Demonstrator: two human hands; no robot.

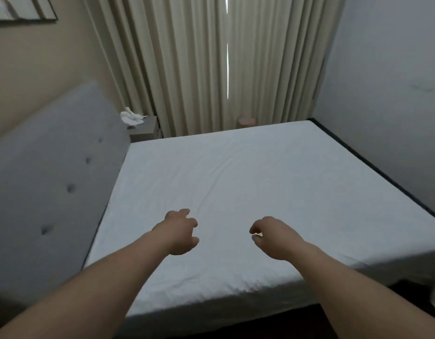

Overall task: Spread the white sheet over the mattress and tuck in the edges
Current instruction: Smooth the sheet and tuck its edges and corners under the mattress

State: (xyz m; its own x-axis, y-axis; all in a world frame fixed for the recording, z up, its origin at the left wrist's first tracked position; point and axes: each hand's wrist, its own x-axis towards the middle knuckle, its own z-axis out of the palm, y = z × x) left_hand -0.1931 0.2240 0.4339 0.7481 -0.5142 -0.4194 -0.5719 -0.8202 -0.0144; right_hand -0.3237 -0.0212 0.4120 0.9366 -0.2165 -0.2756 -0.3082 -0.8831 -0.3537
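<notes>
The white sheet lies flat over the whole mattress, with a few faint creases running across its middle. Its near edge hangs over the mattress side at the bottom of the view. My left hand hovers over the near part of the sheet with loosely curled fingers and holds nothing. My right hand hangs beside it at the same height, fingers also loosely curled and empty. Whether either hand touches the sheet I cannot tell.
A grey tufted headboard runs along the left side of the bed. A small nightstand with crumpled white cloth on it stands at the far left corner. Beige curtains hang behind the bed. A wall borders the right side.
</notes>
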